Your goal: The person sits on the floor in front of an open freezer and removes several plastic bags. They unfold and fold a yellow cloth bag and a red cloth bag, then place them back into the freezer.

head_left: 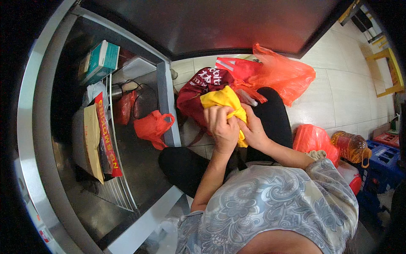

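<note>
Clutching bunched yellow bundle (218,98) (cloth or plastic, can't tell) between black-trousered knees (274,116); left hand (222,128) and right hand (254,129) adjacent, each grip closed on it, probably to hold loose folds together; dark-red printed bag (191,101) behind.

pale tiled floor (338,99): maroon bag (189,103), orange plastic bag (282,77) on it
</note>
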Action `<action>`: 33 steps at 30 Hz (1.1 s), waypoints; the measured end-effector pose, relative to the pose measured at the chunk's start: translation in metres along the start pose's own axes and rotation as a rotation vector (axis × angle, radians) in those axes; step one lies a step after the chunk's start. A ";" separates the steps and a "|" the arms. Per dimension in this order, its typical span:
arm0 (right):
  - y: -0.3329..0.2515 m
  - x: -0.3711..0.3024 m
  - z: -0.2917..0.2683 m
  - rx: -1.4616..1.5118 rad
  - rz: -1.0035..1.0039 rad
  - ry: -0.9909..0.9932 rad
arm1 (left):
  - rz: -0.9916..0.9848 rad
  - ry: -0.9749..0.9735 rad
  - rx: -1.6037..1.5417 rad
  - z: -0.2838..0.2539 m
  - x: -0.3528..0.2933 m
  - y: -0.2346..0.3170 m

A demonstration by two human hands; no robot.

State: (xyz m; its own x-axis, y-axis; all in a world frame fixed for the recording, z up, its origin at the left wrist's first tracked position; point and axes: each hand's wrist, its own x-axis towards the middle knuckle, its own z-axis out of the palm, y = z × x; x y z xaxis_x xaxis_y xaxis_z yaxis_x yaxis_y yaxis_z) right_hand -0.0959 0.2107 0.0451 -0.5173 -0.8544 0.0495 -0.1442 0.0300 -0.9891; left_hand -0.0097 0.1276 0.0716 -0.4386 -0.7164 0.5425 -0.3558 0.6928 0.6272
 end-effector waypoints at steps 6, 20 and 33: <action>0.005 0.003 -0.002 -0.064 -0.030 0.048 | 0.153 -0.071 0.193 0.001 0.001 -0.012; 0.010 0.001 -0.009 -0.292 -0.031 -0.210 | 0.243 -0.247 0.544 0.004 -0.013 -0.031; 0.034 0.010 -0.031 0.165 0.206 0.128 | -0.632 -0.024 -0.691 0.007 -0.042 -0.007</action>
State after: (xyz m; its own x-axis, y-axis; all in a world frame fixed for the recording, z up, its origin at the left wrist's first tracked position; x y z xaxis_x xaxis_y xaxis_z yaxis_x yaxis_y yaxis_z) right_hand -0.1326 0.2194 0.0160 -0.6251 -0.7663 -0.1481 0.1085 0.1026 -0.9888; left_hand 0.0052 0.1532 0.0404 -0.3509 -0.9362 -0.0195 0.0322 -0.0329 0.9989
